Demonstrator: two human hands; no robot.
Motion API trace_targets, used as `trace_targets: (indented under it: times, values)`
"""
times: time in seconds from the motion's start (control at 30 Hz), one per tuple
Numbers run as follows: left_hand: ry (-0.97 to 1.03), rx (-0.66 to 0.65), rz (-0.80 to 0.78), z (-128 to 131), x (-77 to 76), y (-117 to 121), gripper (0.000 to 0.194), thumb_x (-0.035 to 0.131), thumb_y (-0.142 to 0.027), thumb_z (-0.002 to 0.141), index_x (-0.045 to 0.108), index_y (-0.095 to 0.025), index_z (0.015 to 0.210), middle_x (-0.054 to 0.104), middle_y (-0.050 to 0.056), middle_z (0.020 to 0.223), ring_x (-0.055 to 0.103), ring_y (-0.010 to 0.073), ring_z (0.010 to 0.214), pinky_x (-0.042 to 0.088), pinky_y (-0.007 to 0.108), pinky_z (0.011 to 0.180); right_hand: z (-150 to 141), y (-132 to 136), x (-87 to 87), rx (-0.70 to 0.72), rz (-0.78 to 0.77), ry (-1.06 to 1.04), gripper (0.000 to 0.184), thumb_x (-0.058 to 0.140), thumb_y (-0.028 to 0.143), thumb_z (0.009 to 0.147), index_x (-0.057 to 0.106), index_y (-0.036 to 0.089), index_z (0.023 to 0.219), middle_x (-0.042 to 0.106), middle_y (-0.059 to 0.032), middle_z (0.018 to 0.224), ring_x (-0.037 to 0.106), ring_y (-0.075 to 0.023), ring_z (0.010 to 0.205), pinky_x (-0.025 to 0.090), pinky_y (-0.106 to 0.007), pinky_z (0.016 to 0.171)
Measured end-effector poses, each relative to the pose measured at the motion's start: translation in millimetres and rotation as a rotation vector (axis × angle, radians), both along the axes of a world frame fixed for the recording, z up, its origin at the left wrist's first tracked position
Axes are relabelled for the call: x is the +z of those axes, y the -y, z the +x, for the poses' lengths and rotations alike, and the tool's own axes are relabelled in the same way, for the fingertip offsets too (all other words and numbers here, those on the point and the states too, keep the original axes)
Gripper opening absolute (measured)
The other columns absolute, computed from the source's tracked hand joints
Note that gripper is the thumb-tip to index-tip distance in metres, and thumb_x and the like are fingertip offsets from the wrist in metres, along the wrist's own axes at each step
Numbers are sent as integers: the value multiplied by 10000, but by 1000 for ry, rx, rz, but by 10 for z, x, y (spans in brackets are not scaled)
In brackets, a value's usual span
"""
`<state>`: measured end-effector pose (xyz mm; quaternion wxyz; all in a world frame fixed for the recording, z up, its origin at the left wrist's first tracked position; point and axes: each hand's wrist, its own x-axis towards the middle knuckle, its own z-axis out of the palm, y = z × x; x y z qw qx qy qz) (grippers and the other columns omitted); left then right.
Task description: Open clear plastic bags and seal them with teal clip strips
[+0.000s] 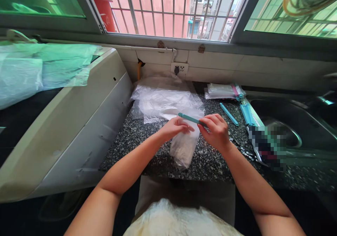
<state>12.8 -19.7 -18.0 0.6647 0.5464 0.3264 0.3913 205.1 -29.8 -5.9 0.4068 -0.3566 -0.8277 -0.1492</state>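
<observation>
My right hand [214,129] pinches one end of a teal bag clip [189,118], a long narrow strip that slants up to the left. Below the clip hangs a clear plastic bag [183,150], its lower end resting on the speckled counter near the front edge. Around the top of this bag my left hand [177,126] is closed, its fingertips partly hidden by the film. The clip passes just above the left fingers; whether it touches the bag cannot be made out. Behind both hands lies a loose heap of clear plastic bags [165,97].
On the right of the counter [155,159] are a blue clip [229,114], several more blue clips [247,114] and a stack of packaged bags [223,90]. A dark sink [273,106] lies beyond. A white appliance [86,130] borders the left; a wall socket [179,68] is behind.
</observation>
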Motion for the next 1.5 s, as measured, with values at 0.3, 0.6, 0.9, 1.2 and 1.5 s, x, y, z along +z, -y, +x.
trace_targets:
  times: [0.3, 0.6, 0.9, 1.2, 1.5]
  values:
    - [24, -21, -119, -14, -83, -32, 149, 663, -121, 552, 693, -144, 696, 700, 47, 610, 590, 121, 532, 461, 255, 555, -10, 10, -26, 26, -4, 64, 77, 576, 212, 822, 648, 207, 850, 667, -36, 774, 550, -176, 753, 479, -302, 720]
    - [6, 86, -80, 23, -44, -21, 103, 612, -120, 518, 605, -141, 619, 577, -10, 573, 488, 87, 550, 363, 216, 507, -19, -21, -82, 8, -43, 67, 81, 570, 217, 828, 649, 209, 842, 665, -38, 773, 549, -185, 755, 472, -310, 718]
    - [-41, 87, 41, -39, -23, -52, 125, 627, -172, 582, 605, -143, 701, 568, 2, 658, 475, 109, 632, 359, 250, 594, 3, -50, -106, -27, -17, 72, 73, 567, 223, 841, 636, 199, 835, 668, -42, 770, 550, -188, 750, 469, -306, 722]
    - [-81, 158, 142, -147, 13, -93, 129, 651, -258, 625, 612, -144, 671, 595, 6, 640, 501, 114, 641, 372, 242, 618, 3, -49, -122, -38, -20, 75, 89, 563, 230, 851, 643, 194, 840, 672, -43, 775, 549, -184, 753, 457, -302, 720]
    - [-27, 173, 166, -149, -74, -124, 388, 534, -492, 764, 629, -135, 644, 633, 34, 636, 494, 103, 564, 362, 233, 545, -6, -36, -105, -17, 0, 68, 66, 578, 211, 834, 638, 185, 834, 662, -47, 752, 539, -188, 728, 456, -308, 684]
